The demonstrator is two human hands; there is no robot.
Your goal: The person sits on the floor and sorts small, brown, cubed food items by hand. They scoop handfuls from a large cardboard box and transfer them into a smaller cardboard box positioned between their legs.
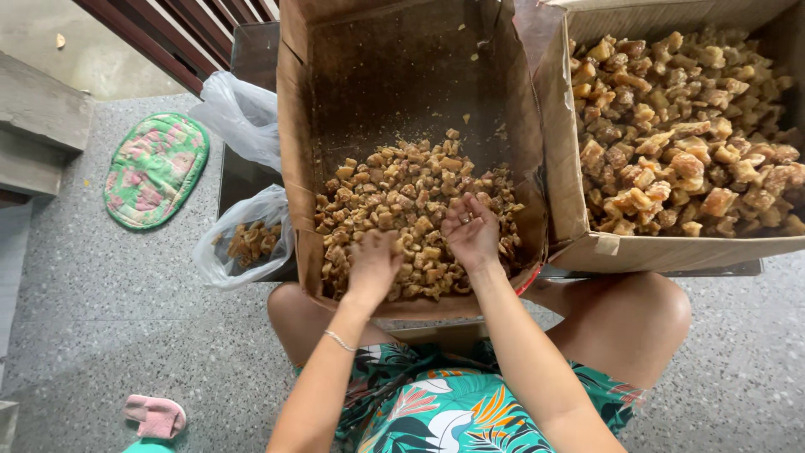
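A tilted cardboard box [295,168] rests against my knees, its lower half filled with small golden-brown fried chunks [394,189]. My left hand [371,262] reaches palm-down into the pile near the box's front edge, fingers curled among the pieces. Beside it, my right hand [471,231] is turned palm-up over the pile, fingers spread, with a few small chunks lying in the palm. Whether the left hand grips any pieces is hidden.
A second cardboard box [579,193] full of larger chunks stands at the right. A clear plastic bag [243,243] with some chunks lies left of the first box, an empty bag [239,113] behind it. A green quilted mat [155,170] and a pink slipper [155,416] are on the speckled floor.
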